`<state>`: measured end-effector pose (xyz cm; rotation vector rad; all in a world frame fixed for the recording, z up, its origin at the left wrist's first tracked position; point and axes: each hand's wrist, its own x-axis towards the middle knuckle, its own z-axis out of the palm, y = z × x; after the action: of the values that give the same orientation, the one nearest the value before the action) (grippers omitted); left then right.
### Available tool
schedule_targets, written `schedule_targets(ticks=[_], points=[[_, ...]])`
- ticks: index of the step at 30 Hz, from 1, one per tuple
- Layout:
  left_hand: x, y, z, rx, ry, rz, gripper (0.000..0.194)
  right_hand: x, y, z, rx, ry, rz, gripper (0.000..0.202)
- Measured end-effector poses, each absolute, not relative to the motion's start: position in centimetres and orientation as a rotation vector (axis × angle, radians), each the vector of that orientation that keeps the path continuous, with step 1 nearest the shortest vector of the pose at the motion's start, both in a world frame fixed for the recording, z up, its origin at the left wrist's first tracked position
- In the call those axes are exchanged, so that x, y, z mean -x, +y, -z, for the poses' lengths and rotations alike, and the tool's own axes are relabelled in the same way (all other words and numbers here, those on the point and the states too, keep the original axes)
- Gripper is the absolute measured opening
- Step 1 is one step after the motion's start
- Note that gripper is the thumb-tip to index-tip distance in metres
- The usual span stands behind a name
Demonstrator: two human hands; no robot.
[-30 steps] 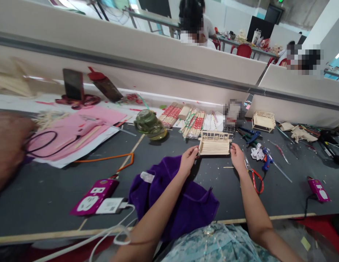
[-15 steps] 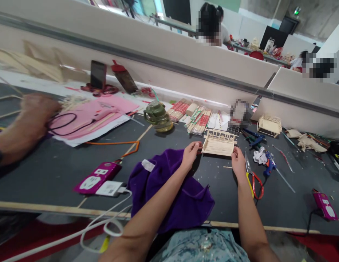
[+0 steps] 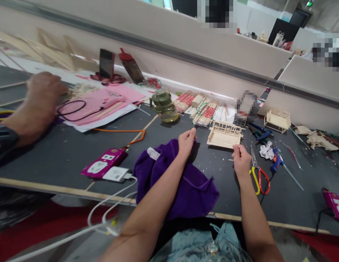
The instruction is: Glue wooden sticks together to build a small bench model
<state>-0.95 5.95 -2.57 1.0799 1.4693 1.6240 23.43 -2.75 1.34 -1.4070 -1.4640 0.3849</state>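
Observation:
A small model bench made of thin wooden sticks [image 3: 224, 138], with a railed back, rests on the dark table in front of me. My left hand [image 3: 186, 143] is apart from it on the left, over the edge of a purple cloth [image 3: 169, 182], with fingers curled and nothing visible in them. Close to the model's front right corner is my right hand [image 3: 241, 160], its fingers closed too; whether a fingertip touches the corner I cannot tell. Scissors with red and yellow handles [image 3: 259, 179] lie just right of that hand.
Behind the model are bundled sticks [image 3: 204, 112] and a green-lidded jug [image 3: 164, 107]. A blue glue gun [image 3: 277, 160], pliers [image 3: 260, 131] and another stick model [image 3: 278, 120] lie to the right. A power strip [image 3: 105, 163] and another person's hand [image 3: 45, 89] are at left.
Both hands held the stick bench by its ends before; now it stands on the table, and my left hand has come away from it. The view has shifted slightly.

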Motion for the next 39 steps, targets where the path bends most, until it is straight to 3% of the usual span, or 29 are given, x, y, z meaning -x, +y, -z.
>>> schedule_targets(ticks=[5, 8, 14, 18, 22, 24, 26, 28, 32, 34, 37, 39], points=[[2.0, 5.3, 1.0, -1.075, 1.452, -1.672, 0.025, -19.6, -4.9, -2.0, 1.279, -2.05, -0.549, 0.019], [2.6, 4.1, -0.5, -1.081, 1.37, -1.742, 0.027, -17.0, -7.2, -2.3, 1.204, -2.299, -0.527, 0.028], [4.4, 0.5, -1.7, -1.1, 1.381, -1.783, 0.035, -16.2, -11.2, -2.3, 1.354, -2.193, -0.532, 0.02], [6.1, -1.8, -1.0, -1.333, 1.521, -1.627, 0.02, -17.0, -12.5, -1.3, 1.425, -2.285, -0.482, 0.042], [7.4, -4.2, -0.2, -1.668, 1.821, -1.422, 0.031, -16.5, -13.0, -0.7, 1.53, -2.269, -0.5, 0.009], [7.7, -5.0, 0.4, -1.771, 1.948, -1.296, 0.036, -15.9, -13.3, -0.8, 1.546, -2.107, -0.624, 0.011], [7.9, -5.3, 1.1, -1.848, 2.024, -1.16, 0.038, -15.1, -13.7, -0.8, 1.518, -1.908, -0.765, 0.016], [7.9, -5.2, 1.6, -1.913, 2.066, -1.013, 0.028, -13.9, -14.1, -0.6, 1.455, -1.783, -0.872, 0.027], [7.2, -5.6, 0.3, -1.849, 2.16, -0.904, 0.027, -11.6, -14.7, -0.2, 1.407, -1.804, -1.009, 0.09], [6.5, -6.9, -1.8, -1.774, 2.157, -0.967, 0.027, -11.0, -14.7, -0.5, 1.412, -1.759, -1.124, 0.111], [5.0, -9.9, -5.8, -1.715, 1.799, -1.218, 0.031, -11.6, -14.6, -2.0, 1.269, -1.567, -1.3, 0.12], [3.7, -11.8, -8.2, -1.724, 1.391, -1.209, 0.033, -13.9, -15.0, -3.7, 1.138, -1.48, -1.364, 0.11]])
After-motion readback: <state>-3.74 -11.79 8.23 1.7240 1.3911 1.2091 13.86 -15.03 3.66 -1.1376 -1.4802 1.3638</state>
